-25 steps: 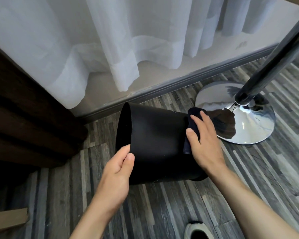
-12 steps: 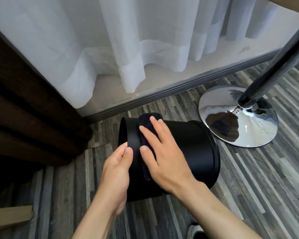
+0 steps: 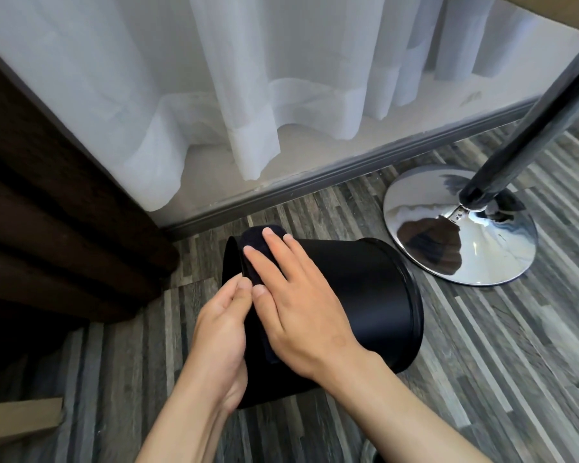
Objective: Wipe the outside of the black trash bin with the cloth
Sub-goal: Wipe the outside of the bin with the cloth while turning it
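Cloth [image 3: 255,248] mostly hidden under right hand [image 3: 295,305]; we cannot see bin [image 3: 365,295] interior; pole [image 3: 528,128] cut off at top edge.

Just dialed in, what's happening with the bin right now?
A person is wiping a black trash bin that lies tipped on its side on the wood-pattern floor, open end pointing left. The left hand grips the rim to steady it. The right hand lies flat, pressing a dark cloth against the outer wall near the rim. A chrome pedestal base stands just right of the bin.
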